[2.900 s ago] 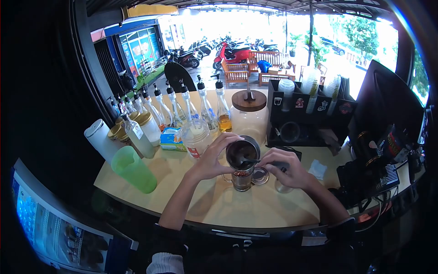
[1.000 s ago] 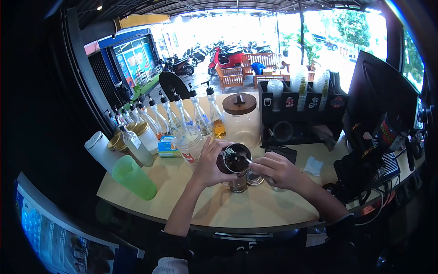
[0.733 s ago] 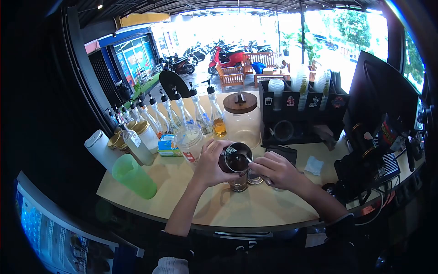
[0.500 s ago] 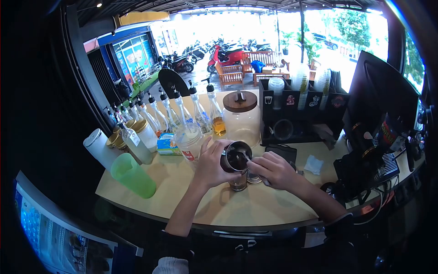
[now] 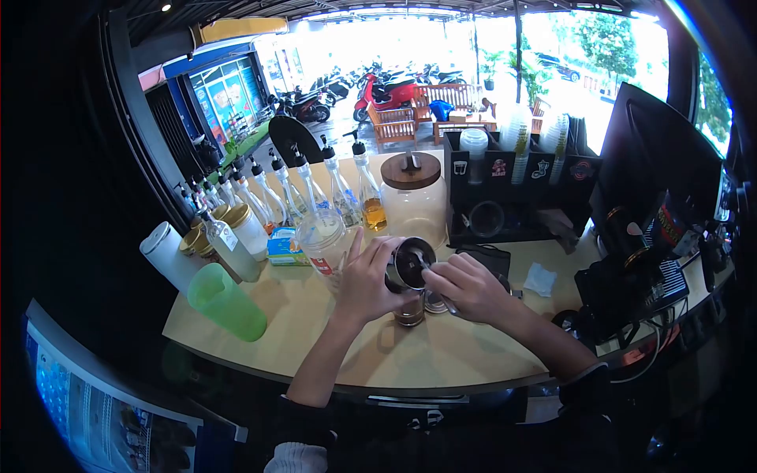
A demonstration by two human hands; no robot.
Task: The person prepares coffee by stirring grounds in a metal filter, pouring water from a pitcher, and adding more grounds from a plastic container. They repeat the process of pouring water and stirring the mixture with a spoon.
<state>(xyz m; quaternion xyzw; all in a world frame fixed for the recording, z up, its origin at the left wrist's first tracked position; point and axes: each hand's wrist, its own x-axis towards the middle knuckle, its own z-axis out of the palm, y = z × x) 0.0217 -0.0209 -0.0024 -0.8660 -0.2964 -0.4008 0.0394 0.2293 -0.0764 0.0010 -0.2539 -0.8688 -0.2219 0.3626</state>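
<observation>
My left hand (image 5: 367, 282) is wrapped round a metal cup (image 5: 409, 262), which is tilted so that its dark inside faces me. In my right hand (image 5: 471, 288) is the handle of a spoon (image 5: 427, 265), pinched between the fingers, with its far end inside the cup. Directly below the cup, a glass (image 5: 410, 313) with brown contents stands on the counter, its top hidden by the cup. A clear jar (image 5: 323, 240) with red print is just left of my left hand.
A green pitcher (image 5: 228, 302) stands on the left of the counter (image 5: 315, 347). Pump bottles (image 5: 347, 197) line the back, beside a wood-lidded jar (image 5: 415, 205). A black cup organizer (image 5: 516, 213), white tissue (image 5: 540, 279) and dark monitor (image 5: 662, 150) are on the right.
The cup is turned slightly more toward my right hand, and the spoon has shifted a little inside it. The whole view has moved slightly.
</observation>
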